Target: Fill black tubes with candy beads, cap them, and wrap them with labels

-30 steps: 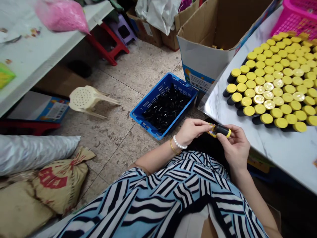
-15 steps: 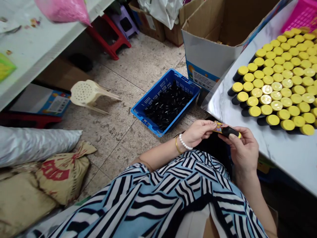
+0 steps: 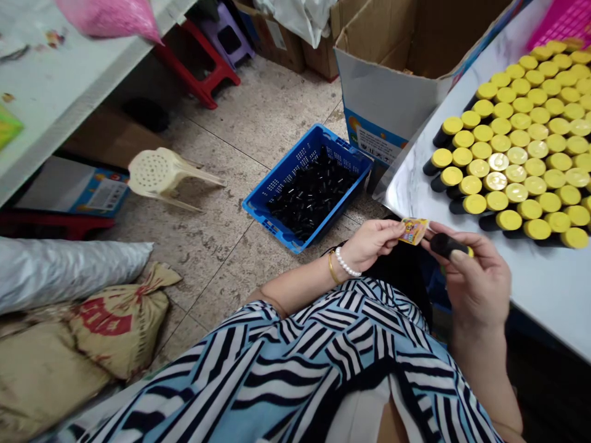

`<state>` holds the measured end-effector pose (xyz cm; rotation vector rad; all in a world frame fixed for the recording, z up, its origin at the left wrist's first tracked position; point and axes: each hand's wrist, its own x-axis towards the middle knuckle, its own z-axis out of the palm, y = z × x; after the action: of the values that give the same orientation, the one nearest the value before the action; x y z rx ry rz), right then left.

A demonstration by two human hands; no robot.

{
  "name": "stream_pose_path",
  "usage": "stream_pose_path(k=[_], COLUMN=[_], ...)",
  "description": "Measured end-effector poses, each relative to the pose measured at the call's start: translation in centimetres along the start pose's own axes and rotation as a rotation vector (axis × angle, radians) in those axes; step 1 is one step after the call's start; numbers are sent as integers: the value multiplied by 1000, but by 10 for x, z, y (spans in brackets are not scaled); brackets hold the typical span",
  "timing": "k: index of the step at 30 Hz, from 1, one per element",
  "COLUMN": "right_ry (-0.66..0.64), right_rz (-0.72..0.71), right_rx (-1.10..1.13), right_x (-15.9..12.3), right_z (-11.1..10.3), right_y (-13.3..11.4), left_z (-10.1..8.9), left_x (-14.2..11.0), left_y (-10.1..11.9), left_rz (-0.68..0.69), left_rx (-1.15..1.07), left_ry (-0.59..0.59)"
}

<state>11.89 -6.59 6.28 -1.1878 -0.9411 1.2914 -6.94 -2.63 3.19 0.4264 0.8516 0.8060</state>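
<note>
My left hand [image 3: 375, 243] pinches a small yellow and orange printed label [image 3: 414, 231] between thumb and fingers. Just right of it, my right hand [image 3: 481, 274] is closed on a black bottle with a yellow cap [image 3: 446, 245], tilted on its side with the cap toward the palm. A narrow gap shows between label and bottle. Beside my right hand, on the marble-patterned table [image 3: 538, 277], many yellow-capped black bottles [image 3: 516, 155] stand packed in rows.
A blue crate [image 3: 295, 246] full of small black pieces [image 3: 314, 197] sits on the floor ahead. Behind it stands a large open carton [image 3: 388, 86]. A cream plastic stool [image 3: 154, 172] and tied sacks [image 3: 122, 320] are at left. A pink basket [image 3: 566, 27] is at far right.
The bottle in my right hand has moved right, away from the label in my left hand. More of the label's printed face now shows.
</note>
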Motion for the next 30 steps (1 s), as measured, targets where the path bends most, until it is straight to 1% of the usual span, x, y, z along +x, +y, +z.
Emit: stream_pose_path(k=[3, 6, 10, 14, 17, 20, 22, 24, 26, 28, 30], right_ry=[-4, -3, 28, 55, 43, 32, 40, 41, 4, -54, -82], right_rz=[-39, 0, 36, -13, -60, -58, -53, -60, -71, -79, -88], right_rx=[1, -57, -103, -246, -313, -302, -284, -267, -252, -244, -256], right_x=[0, 3, 6, 2, -1, -1, -1, -1, -1, -3, -5], right_z=[-2, -3, -4, -1, 1, 0, -1, -2, -1, 0, 2], right_y=[-7, -2, 8, 3, -3, -3, -1, -1, -2, -3, -4], left_z=[0, 0, 1, 0, -1, -1, -1, -1, 0, 1, 1], left_x=[3, 5, 6, 5, 5, 6, 6, 7, 7, 7, 7], left_y=[-3, -6, -7, -8, -10, -11, -10, -7, -4, -1, -1], left_rz=[22, 11, -32, -59, -78, -97, -70, -44, -59, -89, -106], left_rx=[0, -15, -122, -180, -205, -162, -83, -21, -18, -63, -124], left_ry=[15, -36, -123, -145, -154, -148, -139, -155, -181, -185, -183])
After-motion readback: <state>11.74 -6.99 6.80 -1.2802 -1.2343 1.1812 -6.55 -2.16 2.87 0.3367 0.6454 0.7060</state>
